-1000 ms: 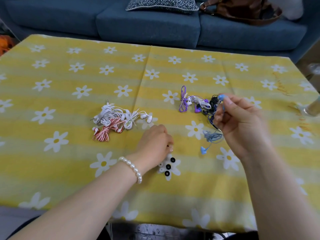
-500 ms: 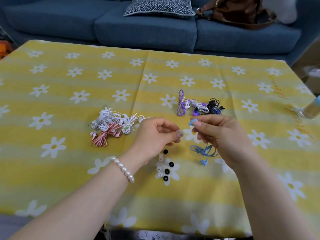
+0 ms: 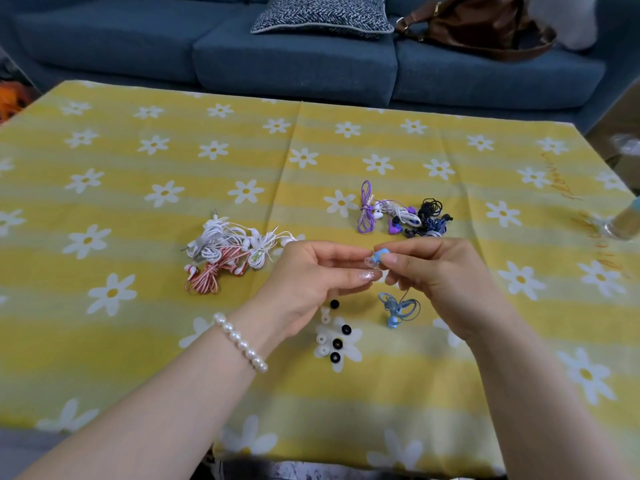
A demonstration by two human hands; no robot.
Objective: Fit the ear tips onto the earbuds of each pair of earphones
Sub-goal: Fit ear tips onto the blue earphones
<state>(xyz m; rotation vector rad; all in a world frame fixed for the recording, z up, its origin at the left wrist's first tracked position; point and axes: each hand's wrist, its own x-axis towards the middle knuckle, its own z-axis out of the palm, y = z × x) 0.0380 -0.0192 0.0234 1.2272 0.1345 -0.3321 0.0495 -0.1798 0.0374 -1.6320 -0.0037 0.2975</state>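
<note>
On the left of the yellow daisy cloth (image 3: 104, 341) lies a heap of white earphones (image 3: 235, 242) with a red-and-white striped pair (image 3: 213, 271) at its near edge, all coiled and untouched. To their right the left hand (image 3: 308, 289), a pearl bracelet (image 3: 240, 342) at its wrist, is raised over the cloth with thumb and forefinger closed in a fine pinch on a clear tip (image 3: 370, 262); the other fingers are loosely curled beneath. The tip looks like soft, nearly weightless silicone, likely to buckle or squirt out if squeezed hard, so the best hold is lightly on its skirt, leaving the bore free. Directly below the hands, near the table's front, the spare tips (image 3: 332, 337) sit loose: some black, some clear, the clear ones hard to make out against a white flower. The tip meets the blue earbud (image 3: 381, 254), which the right hand (image 3: 446, 282) pinches between thumb and fingertips by its hard body; whether the tip is already partly over the nozzle I cannot tell. The bud seems rigid and small, a good thing to brace against while the tip is pushed and rolled on. Its thin cable (image 3: 398, 306) hangs down limp to a loose coil on the cloth, with the second blue bud at the coil's near end, still bare as far as I can see. Farther back and right rests a bundle of purple, white and black earphones (image 3: 401, 216).
</note>
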